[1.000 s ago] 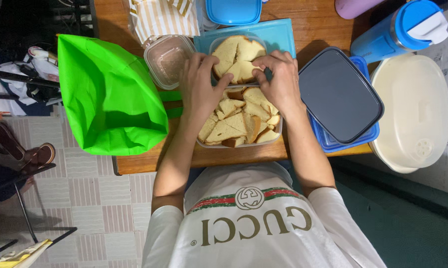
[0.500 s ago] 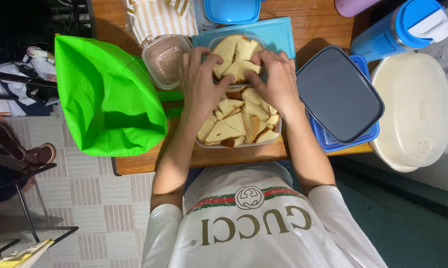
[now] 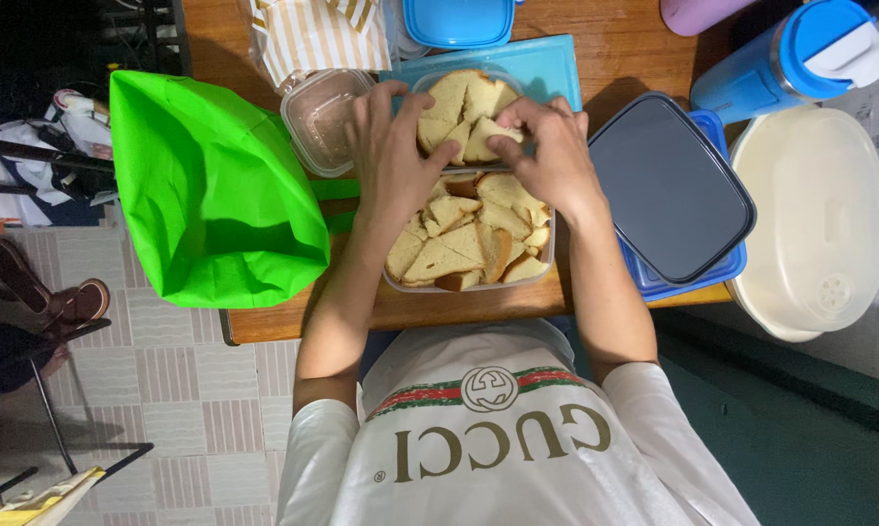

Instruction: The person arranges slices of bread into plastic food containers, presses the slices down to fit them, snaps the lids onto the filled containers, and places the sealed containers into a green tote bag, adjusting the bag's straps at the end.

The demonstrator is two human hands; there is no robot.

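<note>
— Two tubs of bread slices: why both hands on the far tub (image 3: 464,122)?
— Your left hand (image 3: 391,146) steadies it; your right hand (image 3: 547,146) pinches a bread slice (image 3: 485,139) there, above the near tub (image 3: 469,239).

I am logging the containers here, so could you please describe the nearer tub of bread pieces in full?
The nearer tub is a clear, plastic-looking rectangular container with no lid on, heaped with pale cut bread pieces, some with brown crust. It sits flat at the wooden table's near edge. The left hand and wrist pass over its far left side.
</note>
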